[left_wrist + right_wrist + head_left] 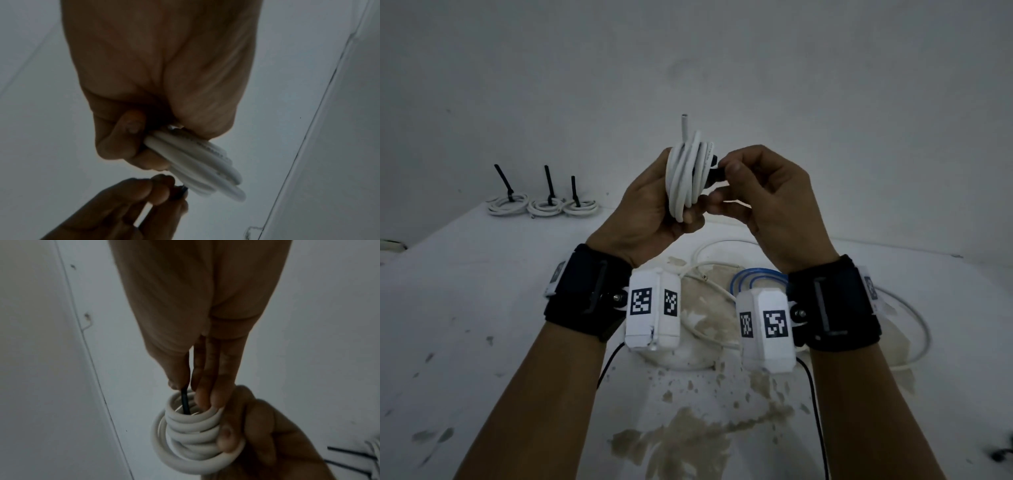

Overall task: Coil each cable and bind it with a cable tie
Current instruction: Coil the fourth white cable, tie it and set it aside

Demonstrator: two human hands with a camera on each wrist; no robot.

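Note:
My left hand point(654, 205) grips a coiled white cable point(688, 174) and holds it upright above the table, one cut end sticking up. In the left wrist view the coil point(197, 162) shows under the curled fingers. My right hand point(750, 185) pinches a black cable tie point(717, 171) against the coil's right side. In the right wrist view the black tie point(41, 400) runs from thumb and forefinger down into the middle of the coil point(191, 431), which the left hand point(267, 434) clasps.
Three bound white coils point(542, 204) with black tie tails standing up lie at the far left of the white, stained table point(482, 325). Loose white cables point(914, 325) and a blue cable point(756, 277) lie on the table beneath my wrists.

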